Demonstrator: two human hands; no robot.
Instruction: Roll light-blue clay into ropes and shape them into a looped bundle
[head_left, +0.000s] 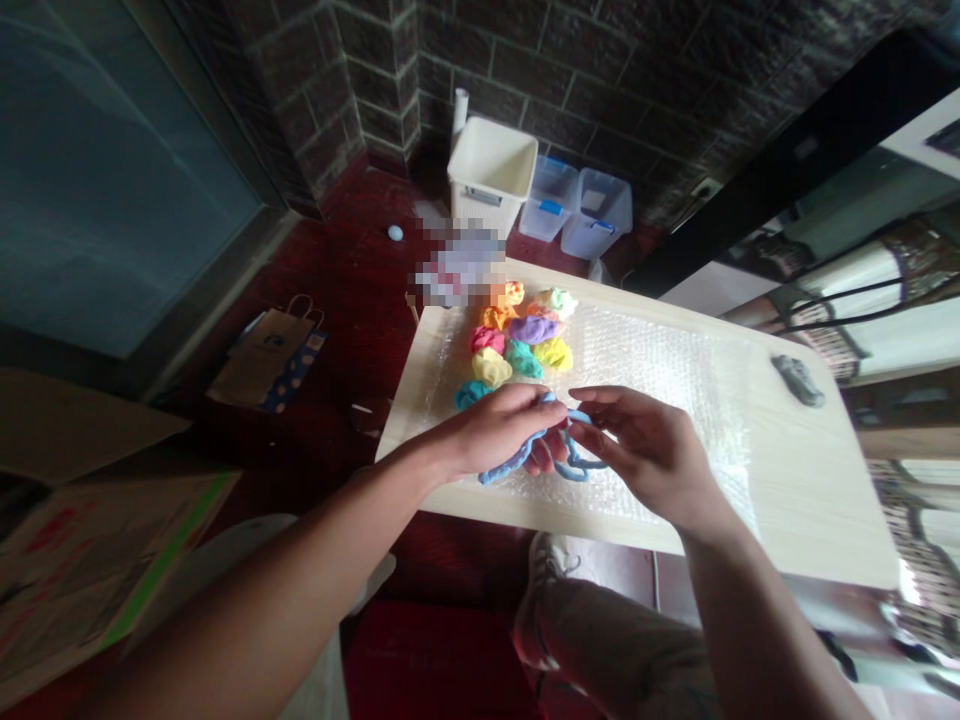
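Over the near edge of the table, my left hand (510,428) is closed around a light-blue, soft, rope-like strand (512,462). One length of it hangs out to the left below the fingers, and a loop dangles on the right. My right hand (649,445) is curled in from the right, thumb and fingers pinching the strand close to the left fingertips. Just beyond my hands lie several soft crumpled lumps: teal (472,393), cream (491,367), green (523,359), yellow (553,354), purple (533,329), red (488,341) and orange (499,317).
Bubble wrap (645,350) covers much of the pale table (810,480). A grey lump (798,380) lies toward the right. Behind the table stand a white bin (491,165) and two clear tubs (596,215). Paper bags (270,350) and cardboard (90,570) are at left.
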